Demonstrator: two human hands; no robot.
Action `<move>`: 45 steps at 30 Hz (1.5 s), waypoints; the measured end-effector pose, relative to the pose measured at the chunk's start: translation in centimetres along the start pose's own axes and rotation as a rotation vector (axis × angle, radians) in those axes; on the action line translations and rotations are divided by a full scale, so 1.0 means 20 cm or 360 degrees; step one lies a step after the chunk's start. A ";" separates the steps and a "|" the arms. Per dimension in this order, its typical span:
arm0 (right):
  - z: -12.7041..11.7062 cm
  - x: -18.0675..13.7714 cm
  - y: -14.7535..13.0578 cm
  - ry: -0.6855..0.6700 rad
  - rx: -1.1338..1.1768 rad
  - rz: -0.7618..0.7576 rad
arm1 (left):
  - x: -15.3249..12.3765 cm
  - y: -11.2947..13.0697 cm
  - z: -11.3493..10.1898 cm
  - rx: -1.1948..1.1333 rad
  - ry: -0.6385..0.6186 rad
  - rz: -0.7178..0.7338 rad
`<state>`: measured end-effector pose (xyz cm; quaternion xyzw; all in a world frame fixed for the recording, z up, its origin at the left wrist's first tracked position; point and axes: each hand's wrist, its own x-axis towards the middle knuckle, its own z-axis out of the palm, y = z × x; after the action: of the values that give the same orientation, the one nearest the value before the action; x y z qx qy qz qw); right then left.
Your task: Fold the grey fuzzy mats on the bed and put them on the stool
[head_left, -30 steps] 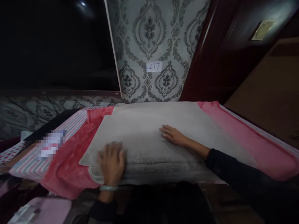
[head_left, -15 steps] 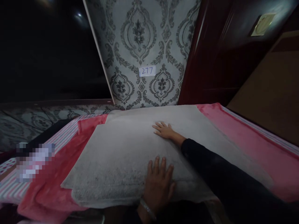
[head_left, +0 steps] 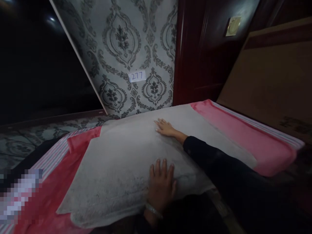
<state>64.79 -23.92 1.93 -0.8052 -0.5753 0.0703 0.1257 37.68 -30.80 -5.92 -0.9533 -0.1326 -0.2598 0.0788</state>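
A large pale grey cloth (head_left: 119, 152) lies spread out flat, darker and mottled along its near side. My left hand (head_left: 160, 185), with a silvery bracelet at the wrist, rests palm down on its near part, fingers spread. Farther up the cloth lies my right hand (head_left: 166, 127), also flat with fingers apart, its dark sleeve reaching in from the lower right. Neither hand grips anything. Under the grey cloth is a pink-red plush blanket (head_left: 226, 126), showing at the left and right sides.
Striped fabric (head_left: 52, 161) shows beneath the blanket at the edges. Behind stand a patterned wall with a paper label (head_left: 137, 76) reading 277, a dark screen (head_left: 44, 65) and a dark red door panel (head_left: 192, 58). A big cardboard box (head_left: 273, 71) leans at the right.
The view has turned right and tilted, so the scene sits farther left. Both hands stay flat on the cloth and appear slightly farther right along it.
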 end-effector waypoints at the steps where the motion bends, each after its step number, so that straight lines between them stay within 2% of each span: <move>1: 0.01 -0.10 0.01 0.0071 0.0017 -0.0066 | 0.01 0.00 0.00 -0.0013 -0.0031 -0.0001; 4: 0.07 -0.46 0.06 0.0282 0.0059 -0.0308 | 0.02 0.01 -0.01 -0.0064 -0.0142 -0.0030; 7: 0.19 -0.82 0.09 0.0515 0.0077 -0.0368 | 0.04 0.01 -0.06 -0.0156 -0.0284 -0.0106; 9: 0.26 -0.98 0.10 0.0666 0.0081 -0.0356 | 0.06 0.00 -0.12 -0.0264 -0.0455 -0.0152; 11: 0.33 -1.07 0.11 0.0797 0.0079 -0.0342 | 0.12 -0.03 -0.18 -0.0439 -0.0675 -0.0154; 14: 0.39 -1.11 0.10 0.0950 0.0051 -0.0317 | 0.28 -0.07 -0.23 -0.0795 -0.0933 0.0022; 16: 0.40 -1.10 0.07 0.1001 0.0024 -0.0302 | 0.45 -0.07 -0.20 -0.0973 -0.1016 0.0203; 18: 0.41 -1.10 0.05 0.1008 -0.0019 -0.0286 | 0.63 -0.06 -0.12 -0.1020 -0.1112 0.0328; 21: 0.42 -1.11 0.04 0.1004 -0.0109 -0.0240 | 0.88 -0.03 0.05 -0.0863 -0.1297 0.0396; 23: 0.43 -1.11 0.04 0.1018 -0.0157 -0.0215 | 1.00 -0.04 0.18 -0.0669 -0.1267 0.0474; 25: 0.45 -1.11 0.04 0.1026 -0.0181 -0.0206 | 1.09 -0.08 0.30 -0.0482 -0.1127 0.0525; 27: 0.46 -1.11 0.04 0.1027 -0.0183 -0.0202 | 1.19 -0.13 0.39 -0.0355 -0.1045 0.0451; 31: 0.46 -1.12 0.04 0.1013 -0.0161 -0.0183 | 1.37 -0.25 0.51 -0.0249 -0.1084 0.0213; 35: 0.45 -1.12 0.04 0.0984 -0.0156 -0.0178 | 1.49 -0.32 0.60 -0.0219 -0.1071 0.0120; 38: 0.45 -1.11 0.01 0.0963 -0.0119 -0.0151 | 1.53 -0.33 0.61 -0.0197 -0.1017 0.0053; 41: 0.42 -1.13 0.02 0.0958 -0.0035 -0.0148 | 1.54 -0.31 0.57 -0.0164 -0.1011 -0.0006; 43: 0.37 -1.15 0.07 0.1023 0.0035 -0.0158 | 1.52 -0.26 0.53 -0.0144 -0.0949 -0.0023; 45: 0.30 -1.18 0.16 0.1150 0.0058 -0.0090 | 1.50 -0.19 0.49 -0.0215 -0.0883 0.0113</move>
<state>58.45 -46.53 -5.52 -0.7594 -0.5146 -0.2121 0.3370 66.07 -18.76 1.50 -0.9950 -0.0982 0.0055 -0.0153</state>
